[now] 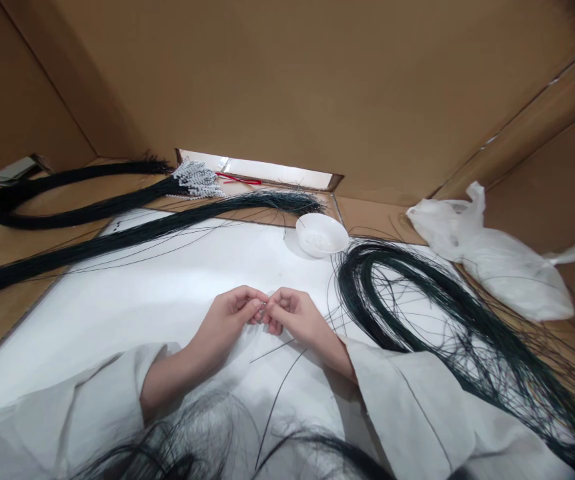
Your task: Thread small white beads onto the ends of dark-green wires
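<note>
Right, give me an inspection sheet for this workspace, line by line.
Surface: white sheet over cardboard, inside cardboard walls.
Job's things: one thin dark strand runs from the pinched fingers toward the person; small white bowl just beyond the hands.
Clutter: loose dark strand coil at right; straight strand bundle at left; bundle with white tips behind; crumpled plastic bag; red piece by the wall opening.
Fingers: left hand and right hand meet fingertip to fingertip, pinched shut on the strand.
Cables: nothing seen.
Surroundings: lit wall opening.
</note>
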The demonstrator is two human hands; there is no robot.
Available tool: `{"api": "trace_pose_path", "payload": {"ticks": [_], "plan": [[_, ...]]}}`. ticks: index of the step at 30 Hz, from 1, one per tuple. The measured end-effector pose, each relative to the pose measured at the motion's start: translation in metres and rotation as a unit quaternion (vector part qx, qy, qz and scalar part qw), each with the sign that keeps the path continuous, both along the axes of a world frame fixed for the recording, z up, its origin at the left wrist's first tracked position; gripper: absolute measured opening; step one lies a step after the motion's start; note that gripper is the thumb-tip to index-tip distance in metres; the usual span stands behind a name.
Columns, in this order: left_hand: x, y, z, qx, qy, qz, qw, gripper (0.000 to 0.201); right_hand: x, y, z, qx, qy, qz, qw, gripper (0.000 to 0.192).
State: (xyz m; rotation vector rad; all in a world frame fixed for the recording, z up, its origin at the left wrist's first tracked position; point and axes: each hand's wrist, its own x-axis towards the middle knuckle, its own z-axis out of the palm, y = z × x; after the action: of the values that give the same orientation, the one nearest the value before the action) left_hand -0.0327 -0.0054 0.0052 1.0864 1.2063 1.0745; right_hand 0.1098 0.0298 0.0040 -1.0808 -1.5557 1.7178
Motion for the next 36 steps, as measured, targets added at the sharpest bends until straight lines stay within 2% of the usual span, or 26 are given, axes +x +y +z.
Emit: {"api": "trace_pose_path", "payload": {"ticks": [8,15,23,26,30,36], "plan": [[0.0006,-0.0011,0.0011,0.01,-0.001,-0.006,1.0,0.012,-0.001,-0.0016,0.0043,-0.005,0.003,-0.009,1.0,0.007],[0.001,-0.0023,-0.0018,0.012,0.041,0.018,0.999,0.011,-0.0006,-0.0017,0.0031,-0.004,-0.017,-0.008,1.0,0.01],[0.003,-0.0037,0.0021,0.024,0.056,0.015,0.998,0.013,-0.0026,-0.0024,0.002,0.001,-0.023,-0.026,0.999,0.009],[0.0026,-0.0044,0.0021,0.042,0.088,0.014,0.995,0.014,-0.0023,-0.0021,0.002,-0.005,-0.018,-0.021,1.0,0.011],[0.0009,-0.0043,0.0017,0.068,0.152,0.042,0.985,0.013,-0.0005,-0.0021,-0.0001,0.002,-0.017,-0.009,1.0,0.017],[-0.0006,-0.0043,0.002,0.099,0.208,0.028,0.973,0.015,0.0007,-0.0031,-0.0014,0.02,-0.021,0.003,1.0,0.02]]}}
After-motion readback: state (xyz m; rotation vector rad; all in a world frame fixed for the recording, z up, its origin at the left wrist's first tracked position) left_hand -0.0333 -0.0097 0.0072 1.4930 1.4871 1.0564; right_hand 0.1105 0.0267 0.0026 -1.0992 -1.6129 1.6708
